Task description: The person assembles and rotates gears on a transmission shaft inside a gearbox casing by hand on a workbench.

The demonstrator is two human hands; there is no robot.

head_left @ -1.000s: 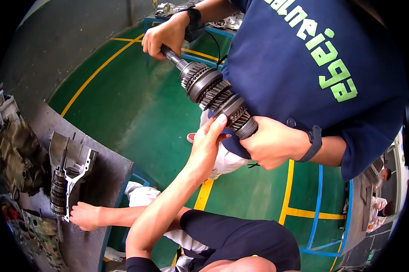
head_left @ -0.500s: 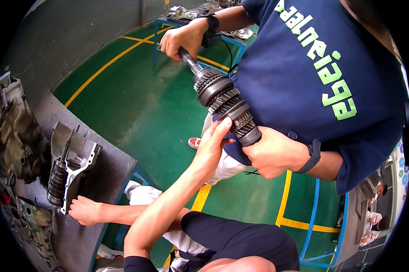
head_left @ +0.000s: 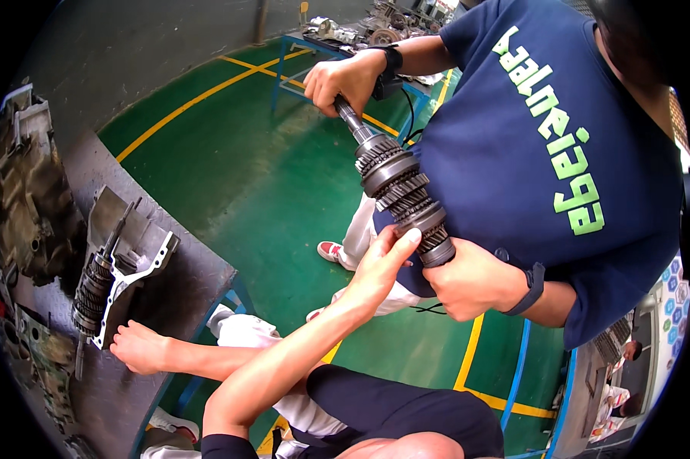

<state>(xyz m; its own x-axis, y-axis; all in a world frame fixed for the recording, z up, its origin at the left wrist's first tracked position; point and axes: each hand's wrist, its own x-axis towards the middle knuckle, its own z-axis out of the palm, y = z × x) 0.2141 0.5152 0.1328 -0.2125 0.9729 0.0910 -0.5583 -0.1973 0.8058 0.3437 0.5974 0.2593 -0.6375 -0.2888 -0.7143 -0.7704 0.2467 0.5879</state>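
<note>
A gear shaft (head_left: pixel 406 191) with several stacked gears is held slanting in mid-air by a co-worker, one of whose hands (head_left: pixel 345 76) grips its thin end and the other (head_left: pixel 475 279) its thick end. My left hand (head_left: pixel 383 268) reaches up and takes hold of the lower gears, thumb on the near side, the other fingers partly hidden behind. Crossing beneath that arm, my right arm stretches left. At its end my right hand (head_left: pixel 140 348) is curled on the bench beside a gearbox housing half (head_left: pixel 135 271), in which a second gear shaft (head_left: pixel 92 294) lies.
Greasy metal casings (head_left: pixel 31 206) crowd the left of the metal bench (head_left: pixel 200 264). The co-worker in a navy shirt (head_left: pixel 528 153) stands close on the right. A blue-framed table (head_left: pixel 333 50) with metal parts stands at the back. Yellow lines cross the green floor (head_left: pixel 230 168).
The held gear shaft, the co-worker's hands and my left hand sit slightly farther right and lower in view. My right hand stays beside the housing half.
</note>
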